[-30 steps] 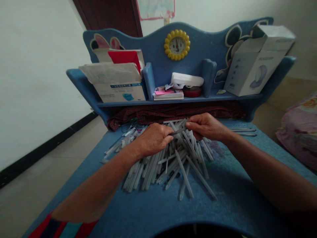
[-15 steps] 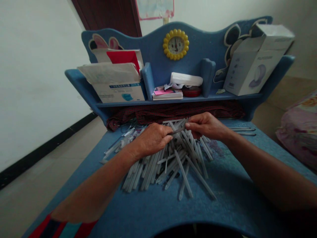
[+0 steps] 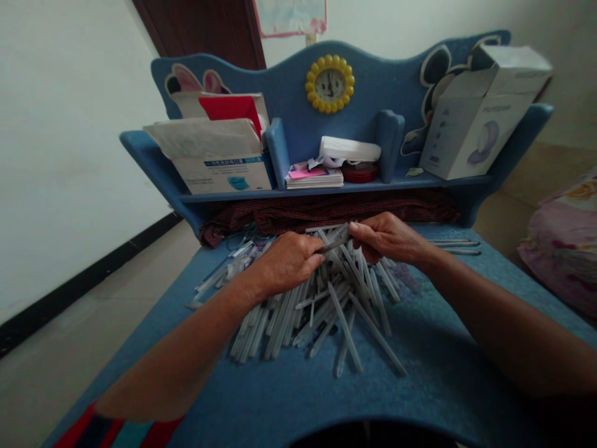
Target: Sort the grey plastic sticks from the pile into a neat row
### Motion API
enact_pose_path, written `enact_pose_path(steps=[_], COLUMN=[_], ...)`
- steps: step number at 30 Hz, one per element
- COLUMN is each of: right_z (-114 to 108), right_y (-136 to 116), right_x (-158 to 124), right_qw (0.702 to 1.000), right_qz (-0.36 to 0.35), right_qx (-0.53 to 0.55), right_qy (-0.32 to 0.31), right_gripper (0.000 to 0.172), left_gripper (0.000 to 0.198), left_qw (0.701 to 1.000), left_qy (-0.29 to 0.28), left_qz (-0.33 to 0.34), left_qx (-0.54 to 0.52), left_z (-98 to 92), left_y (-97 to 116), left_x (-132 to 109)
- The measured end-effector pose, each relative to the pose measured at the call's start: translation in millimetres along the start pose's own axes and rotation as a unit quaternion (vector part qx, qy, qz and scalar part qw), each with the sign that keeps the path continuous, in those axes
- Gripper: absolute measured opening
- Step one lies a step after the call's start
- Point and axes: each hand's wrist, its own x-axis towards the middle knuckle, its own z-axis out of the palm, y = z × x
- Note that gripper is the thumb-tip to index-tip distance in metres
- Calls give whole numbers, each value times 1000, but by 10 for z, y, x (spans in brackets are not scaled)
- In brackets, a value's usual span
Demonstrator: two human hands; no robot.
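Note:
My left hand (image 3: 295, 258) is closed on one end of a slim grey pen barrel (image 3: 334, 244). The other end is pinched between thumb and fingers of my right hand (image 3: 383, 235), so the barrel slants slightly upward to the right. Both hands hover just over a heap of translucent pen barrels (image 3: 326, 311), which fans out toward me on the table. Some of the heap is hidden behind my left hand. To the right of my right hand lie a few darker-filled pens (image 3: 454, 248), side by side.
A blue table (image 3: 280, 404) carries the heap. Behind it, a dark checked cloth (image 3: 298, 211) is bunched below a blue shelf (image 3: 261, 195). The shelf holds a mask box (image 3: 224, 174), small papers (image 3: 314, 180) and a white carton (image 3: 466, 124). A yellow flower clock (image 3: 330, 84) is above.
The right thumb has shifted slightly up along the barrel. Both hands otherwise keep nearly the same place, and the heap looks unchanged. The view has moved a touch.

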Motion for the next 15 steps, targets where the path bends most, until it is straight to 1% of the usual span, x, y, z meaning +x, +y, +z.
enact_pose_path(steps=[1, 4, 7, 8, 11, 12, 15], right_z=[-6, -16, 2, 10, 22, 22, 26], right_y=[-7, -24, -23, -20, -19, -22, -37], right_x=[-4, -10, -2, 1, 5, 3, -4], right_qw=[1000, 999, 999, 999, 1000, 1000, 999], right_qz=[1, -15, -24, -22, -5, -1, -17], right_qx=[1, 37, 49, 41, 7, 4, 35], right_qy=[1, -1, 3, 6, 15, 16, 14], right_gripper=[49, 37, 31, 31, 44, 45, 38], left_gripper=[14, 14, 14, 13, 13, 12, 12], left_qw=[1000, 1000, 1000, 1000, 1000, 1000, 999], left_qy=[-1, 8, 18, 18, 18, 18, 19], left_qz=[-1, 5, 12, 12, 10, 9, 8], left_qx=[0, 2, 9, 11, 16, 18, 28], left_z=[-1, 2, 13, 17, 24, 25, 23], left_y=[-1, -6, -10, -11, -15, -16, -17], left_x=[1, 1, -1, -1, 0, 1, 2])
